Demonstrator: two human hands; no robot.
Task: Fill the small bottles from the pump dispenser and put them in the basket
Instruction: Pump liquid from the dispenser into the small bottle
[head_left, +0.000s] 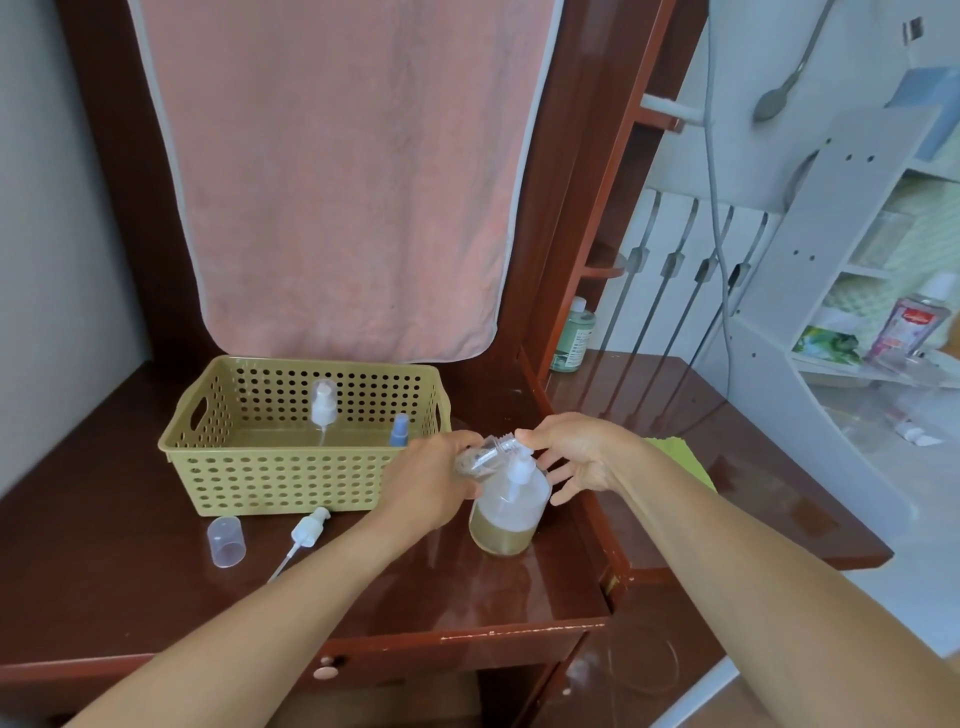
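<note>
A: Where's the small bottle (480, 457)?
B: Just right of the basket (270, 467) — tilted in the left hand (431, 483), fingers curled round it, mouth at the pump dispenser (509, 514).
A: And the right hand (576, 452)?
B: Fingers spread loose, touching the pump head.

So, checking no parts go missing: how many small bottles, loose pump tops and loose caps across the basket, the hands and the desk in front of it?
Small bottles: 3 (white-topped bottle and blue bottle in the basket, clear bottle in the left hand)
Loose pump tops: 1
Loose caps: 1
Total: 5
</note>
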